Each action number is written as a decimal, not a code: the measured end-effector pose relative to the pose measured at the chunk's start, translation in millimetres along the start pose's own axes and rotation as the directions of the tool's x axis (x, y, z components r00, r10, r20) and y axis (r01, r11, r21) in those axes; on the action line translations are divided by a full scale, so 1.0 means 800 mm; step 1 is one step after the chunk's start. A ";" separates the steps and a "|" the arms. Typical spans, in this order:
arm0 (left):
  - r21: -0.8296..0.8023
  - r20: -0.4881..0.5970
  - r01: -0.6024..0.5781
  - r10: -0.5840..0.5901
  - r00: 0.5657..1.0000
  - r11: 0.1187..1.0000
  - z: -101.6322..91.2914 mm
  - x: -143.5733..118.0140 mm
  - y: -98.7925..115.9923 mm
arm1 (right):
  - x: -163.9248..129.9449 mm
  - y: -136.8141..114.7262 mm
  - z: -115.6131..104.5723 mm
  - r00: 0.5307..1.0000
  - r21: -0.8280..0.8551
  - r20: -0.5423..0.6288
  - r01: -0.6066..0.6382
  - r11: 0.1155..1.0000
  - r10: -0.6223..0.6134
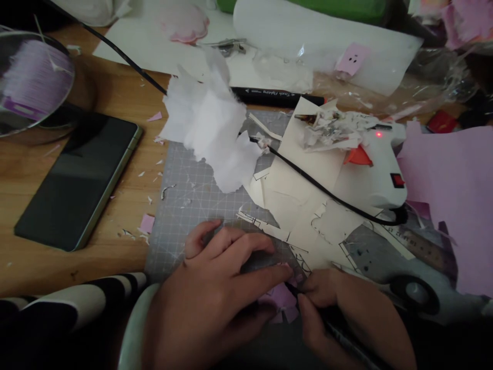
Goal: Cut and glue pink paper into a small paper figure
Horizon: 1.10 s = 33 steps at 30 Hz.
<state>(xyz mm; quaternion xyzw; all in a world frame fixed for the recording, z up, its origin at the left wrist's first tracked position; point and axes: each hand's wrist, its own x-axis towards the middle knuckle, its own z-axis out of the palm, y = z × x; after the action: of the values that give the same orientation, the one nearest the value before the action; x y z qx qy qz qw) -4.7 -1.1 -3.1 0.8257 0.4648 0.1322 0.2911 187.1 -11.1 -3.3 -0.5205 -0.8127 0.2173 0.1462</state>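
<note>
Left hand [215,293] presses flat on pink paper [283,298]; right hand [339,308] beside it grips a pen [346,339]

Crowded mat, little free room.
Bare mat [181,216] left of centre; glue gun [370,169], cord [308,180] and paper scraps [292,205] block the right.

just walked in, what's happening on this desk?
A person is doing paper craft on a grey cutting mat. The left hand presses flat on a small pink paper piece, while the right hand holds a dark pen-like tool with its tip at that paper. A white glue gun with a red light lies nearby, and a phone lies to the left.
</note>
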 end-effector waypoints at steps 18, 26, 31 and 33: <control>-0.006 -0.015 0.000 0.000 1.000 1.000 0.002 0.001 0.002 | -0.003 0.002 -0.005 0.999 0.016 0.033 -0.012 1.000 0.012; -0.037 -0.009 0.015 -0.015 1.000 0.999 0.001 0.002 0.001 | -0.004 0.002 -0.003 0.999 0.017 0.033 -0.010 1.000 0.009; -0.017 -0.023 0.003 -0.003 1.000 1.000 0.000 0.002 0.002 | -0.003 0.001 -0.003 0.999 0.030 0.034 0.000 1.000 -0.001; -0.017 -0.015 0.005 -0.005 1.000 1.000 -0.001 0.003 0.002 | -0.002 0.000 -0.002 0.999 0.034 0.034 0.007 0.999 -0.008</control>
<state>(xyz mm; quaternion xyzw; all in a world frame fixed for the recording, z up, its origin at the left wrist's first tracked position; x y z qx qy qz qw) -3.1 0.4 -1.7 0.8210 0.4677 0.1415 0.2951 188.5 -12.1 -1.7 -0.5110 -0.8134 0.2393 0.1417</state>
